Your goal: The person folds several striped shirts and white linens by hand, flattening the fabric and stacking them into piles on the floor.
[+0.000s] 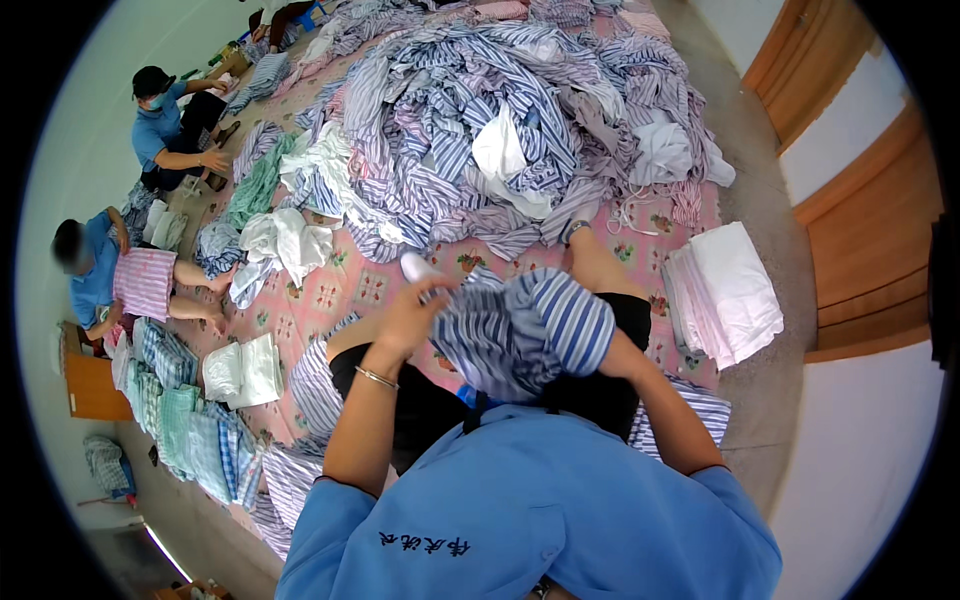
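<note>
A blue-and-white striped garment [520, 330] is bunched up in front of me above my lap. My left hand [410, 315], with a bangle at the wrist, is closed on the garment's left edge. My right hand [622, 357] is at its right end, where striped cloth covers the fingers, so their grip is hidden. Whether the garment is a shirt or trousers I cannot tell. Just beyond my outstretched legs rises a big heap of striped clothes [480, 140], mostly blue and white, with some white pieces in it.
Folded white and pink cloths [722, 295] are stacked at my right, and folded checked and green cloths [190, 410] at my left. A pink patterned mat [370, 280] lies beneath. Two people [165, 130] in blue shirts sit along the left wall. Wooden doors [870, 235] stand right.
</note>
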Available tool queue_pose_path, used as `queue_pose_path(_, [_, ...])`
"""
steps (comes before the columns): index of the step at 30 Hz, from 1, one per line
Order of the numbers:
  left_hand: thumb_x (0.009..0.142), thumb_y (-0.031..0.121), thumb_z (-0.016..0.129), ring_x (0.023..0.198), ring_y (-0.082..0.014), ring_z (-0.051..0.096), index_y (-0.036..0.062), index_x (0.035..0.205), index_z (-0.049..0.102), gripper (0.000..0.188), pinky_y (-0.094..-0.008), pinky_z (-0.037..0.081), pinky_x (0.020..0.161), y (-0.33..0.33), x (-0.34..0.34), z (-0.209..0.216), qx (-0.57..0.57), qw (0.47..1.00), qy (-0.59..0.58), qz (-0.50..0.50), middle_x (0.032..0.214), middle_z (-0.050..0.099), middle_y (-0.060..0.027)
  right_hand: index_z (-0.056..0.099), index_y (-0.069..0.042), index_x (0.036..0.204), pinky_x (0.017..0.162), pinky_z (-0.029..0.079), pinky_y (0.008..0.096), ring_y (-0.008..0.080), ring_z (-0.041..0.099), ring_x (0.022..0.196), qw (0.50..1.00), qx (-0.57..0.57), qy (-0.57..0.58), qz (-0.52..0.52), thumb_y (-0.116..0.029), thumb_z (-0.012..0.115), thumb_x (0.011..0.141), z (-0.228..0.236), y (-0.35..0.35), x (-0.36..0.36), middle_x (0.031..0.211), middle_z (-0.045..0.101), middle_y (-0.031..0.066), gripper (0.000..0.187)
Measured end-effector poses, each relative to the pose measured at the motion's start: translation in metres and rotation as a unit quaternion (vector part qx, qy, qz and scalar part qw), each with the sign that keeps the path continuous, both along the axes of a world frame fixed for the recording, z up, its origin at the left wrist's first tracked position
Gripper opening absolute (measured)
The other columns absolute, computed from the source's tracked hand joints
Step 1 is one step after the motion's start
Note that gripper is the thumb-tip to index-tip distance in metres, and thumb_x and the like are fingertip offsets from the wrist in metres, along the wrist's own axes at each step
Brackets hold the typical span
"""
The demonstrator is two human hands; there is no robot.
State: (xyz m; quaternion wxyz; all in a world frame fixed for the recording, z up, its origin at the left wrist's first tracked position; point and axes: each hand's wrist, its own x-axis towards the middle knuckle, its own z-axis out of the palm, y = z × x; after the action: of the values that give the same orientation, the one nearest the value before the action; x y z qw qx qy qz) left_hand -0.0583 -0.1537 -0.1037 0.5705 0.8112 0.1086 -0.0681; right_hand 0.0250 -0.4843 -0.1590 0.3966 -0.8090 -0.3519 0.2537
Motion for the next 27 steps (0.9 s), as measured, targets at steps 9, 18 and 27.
queue_pose_path(9, [0.079, -0.008, 0.054, 0.081, -0.0148, 0.054, 0.0016, 0.091, 0.061, 0.017, -0.0246, 0.041, 0.074, -0.041, 0.018, 0.114, 0.053, 0.967, -0.23, -0.1, 0.086, 0.057, -0.0056, 0.053, -0.006, 0.114, 0.079, 0.046, 0.0437, 0.0341, 0.056, 0.096, 0.95, 0.17, -0.261, -0.022, -0.016, 0.066, 0.074, 0.071, 0.072, 0.018, 0.119, 0.051, 0.0147, 0.044])
queue_pose_path(18, [0.066, -0.016, 0.049, 0.069, -0.0215, 0.055, 0.0032, 0.075, 0.063, 0.025, -0.0276, 0.042, 0.062, 0.044, -0.007, 0.116, 0.285, 0.93, -0.233, -0.005, 0.076, 0.054, -0.0079, 0.053, -0.003, 0.118, 0.08, 0.046, 0.0444, 0.0364, 0.059, 0.094, 0.856, -0.316, -0.074, 0.402, -0.039, 0.068, 0.072, -0.029, 0.086, -0.004, 0.103, 0.061, 0.0206, 0.061])
queue_pose_path(27, [0.08, 0.004, 0.053, 0.075, -0.0313, 0.059, 0.0073, 0.088, 0.066, 0.016, -0.0374, 0.046, 0.065, 0.19, -0.001, 0.136, 0.564, 0.778, -0.232, 0.15, 0.082, 0.058, -0.0108, 0.067, -0.006, 0.086, 0.073, 0.046, 0.04, 0.0325, 0.058, 0.083, 0.922, -0.296, -0.183, 0.171, -0.033, 0.07, 0.066, 0.024, 0.049, 0.137, 0.083, 0.063, 0.015, 0.034])
